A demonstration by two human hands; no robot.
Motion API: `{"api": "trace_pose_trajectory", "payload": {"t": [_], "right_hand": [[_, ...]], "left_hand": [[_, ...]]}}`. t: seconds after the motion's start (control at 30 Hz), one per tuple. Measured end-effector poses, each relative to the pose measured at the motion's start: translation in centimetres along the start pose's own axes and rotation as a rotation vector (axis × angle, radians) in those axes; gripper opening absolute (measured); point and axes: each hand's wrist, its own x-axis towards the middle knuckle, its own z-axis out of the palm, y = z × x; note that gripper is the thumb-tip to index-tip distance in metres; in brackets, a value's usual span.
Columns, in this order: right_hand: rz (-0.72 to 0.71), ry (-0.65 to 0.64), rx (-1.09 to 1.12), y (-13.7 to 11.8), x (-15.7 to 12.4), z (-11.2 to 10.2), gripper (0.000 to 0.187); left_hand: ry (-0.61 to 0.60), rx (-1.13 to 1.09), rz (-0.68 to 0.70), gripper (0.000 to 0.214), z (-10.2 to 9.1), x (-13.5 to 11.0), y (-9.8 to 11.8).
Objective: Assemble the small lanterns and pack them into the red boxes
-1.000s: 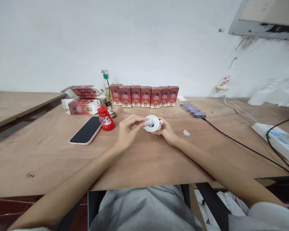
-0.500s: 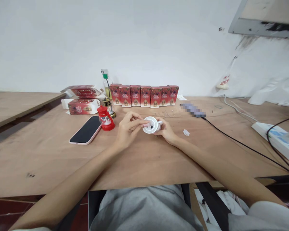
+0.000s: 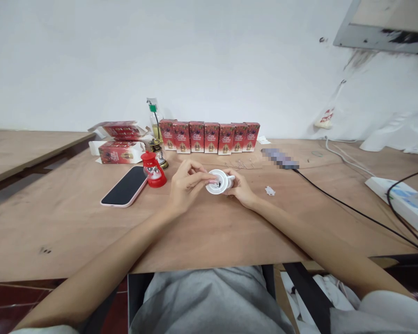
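Note:
A small white lantern is tipped so that its round, hollow base faces me, with something dark inside. Wrapped round its body from the right is my right hand. The fingertips of my left hand are pinched together at the opening of the base; what they hold, if anything, is hidden. Left of my hands stands a red lantern of similar shape with a clear globe. A bronze-coloured lantern is partly hidden behind it. A small white flat piece lies right of my right hand.
Several red printed boxes stand in a row at the back. Opened boxes lie at the left, near a phone. Thin metal pieces are scattered before the row. A cabled device and a power strip are at the right.
My left fingertips have shifted very slightly at the white lantern's base. My right hand keeps its hold, and the view has moved a little.

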Motion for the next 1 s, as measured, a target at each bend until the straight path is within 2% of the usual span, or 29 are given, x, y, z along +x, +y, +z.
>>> {"api": "trace_pose_trajectory", "payload": {"t": [0.57, 0.87, 1.0], "right_hand": [[0.021, -0.030, -0.001, -0.66, -0.11, 0.25, 0.042], [0.022, -0.026, -0.008, -0.52, -0.05, 0.11, 0.043], [0.017, -0.028, 0.006, -0.71, 0.01, 0.22, 0.043]], "left_hand": [[-0.107, 0.122, 0.022, 0.021, -0.41, 0.20, 0.33], [-0.093, 0.186, 0.045, 0.018, -0.50, 0.17, 0.51], [-0.051, 0.216, 0.125, 0.015, -0.45, 0.16, 0.35]]}}
